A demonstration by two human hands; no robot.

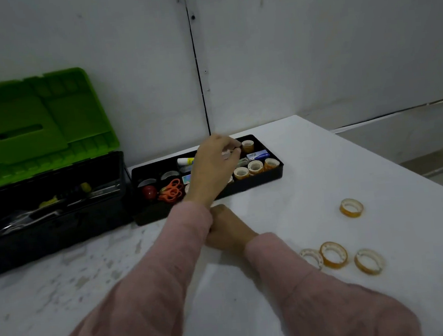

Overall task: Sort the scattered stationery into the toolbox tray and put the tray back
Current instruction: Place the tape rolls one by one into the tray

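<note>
tray (270, 180) sits on desk (312, 194) just right of open toolbox (57, 219), green lid (34, 118) up vs wall. in tray: scissors (172, 190), red ball (149, 193), glue stick (186, 161), blue box (258, 154), row of tape rolls (255, 166). left hand (214, 165) hovers over tray, fingers (233, 146) curled w/ tips drawn together; too blurry to tell if they pinch anything. right hand (229, 229) rests on desk in front of tray, partly under left sleeve (188, 225), fingers hidden, can't tell. lone tape roll (351, 207) and cluster of three rolls (333, 254) lie loose on desk at right.
</note>
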